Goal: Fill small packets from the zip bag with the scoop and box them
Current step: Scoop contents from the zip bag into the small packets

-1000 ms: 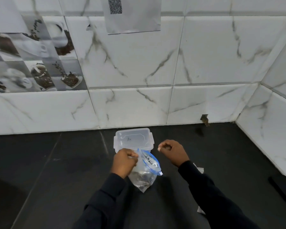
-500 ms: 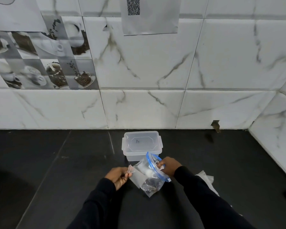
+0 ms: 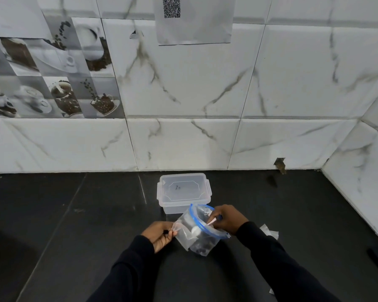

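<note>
From the head view, a clear zip bag (image 3: 202, 234) with a blue zipper rim stands open on the dark counter (image 3: 74, 225), low in the middle of the picture. Its plastic is crumpled and see-through, and some dark contents sit at the bottom; what they are cannot be told.

The right hand (image 3: 228, 219) is at the bag's mouth, fingers pinched together on the thin handle of a white scoop (image 3: 200, 228). The scoop slants down into the bag, its rounded white bowl showing through the plastic.

The left hand (image 3: 160, 235) is just beside the bag on its left, thumb and fingers closed on the top edge of a small packet (image 3: 180, 231). The packet is clear and flat, with a faint pinkish strip near the pinched end, and it lies against the bag's left side. Whether the packet holds anything cannot be told.

Behind the bag, just touching or very near its rim, stands a translucent plastic box (image 3: 183, 192) with its lid on and side clips down. A small dark mark shows on the lid.

More clear plastic pieces (image 3: 270, 233) lie on the counter behind the right sleeve (image 3: 277, 264). Both sleeves are dark. White marbled wall tiles (image 3: 205, 83) rise behind the counter, with a sheet bearing a QR code (image 3: 171, 6) stuck up high.
</note>
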A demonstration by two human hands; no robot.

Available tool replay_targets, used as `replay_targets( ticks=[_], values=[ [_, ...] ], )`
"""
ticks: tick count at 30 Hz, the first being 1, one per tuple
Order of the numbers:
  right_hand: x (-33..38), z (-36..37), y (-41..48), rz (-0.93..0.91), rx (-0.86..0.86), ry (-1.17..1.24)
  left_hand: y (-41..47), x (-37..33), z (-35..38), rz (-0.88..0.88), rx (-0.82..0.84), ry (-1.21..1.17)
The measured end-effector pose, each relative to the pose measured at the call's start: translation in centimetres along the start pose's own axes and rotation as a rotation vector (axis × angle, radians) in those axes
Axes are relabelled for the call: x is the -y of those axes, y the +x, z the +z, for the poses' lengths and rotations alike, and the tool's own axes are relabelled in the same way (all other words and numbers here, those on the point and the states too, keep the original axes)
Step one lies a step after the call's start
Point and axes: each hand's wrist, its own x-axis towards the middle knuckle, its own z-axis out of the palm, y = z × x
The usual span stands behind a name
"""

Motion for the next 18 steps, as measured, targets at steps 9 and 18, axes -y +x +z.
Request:
replay_targets(
  ticks=[9, 18],
  values=[
    [-0.9, -0.7, -0.9, 0.058, -0.068, -0.109, -3.0, -1.1, 2.0, 0.4, 0.058, 0.261],
    [-0.5, -0.6, -2.0, 0.023, -0.117, -0.034, -4.3, -1.7, 2.0, 0.699, 0.053, 0.547]
  ],
)
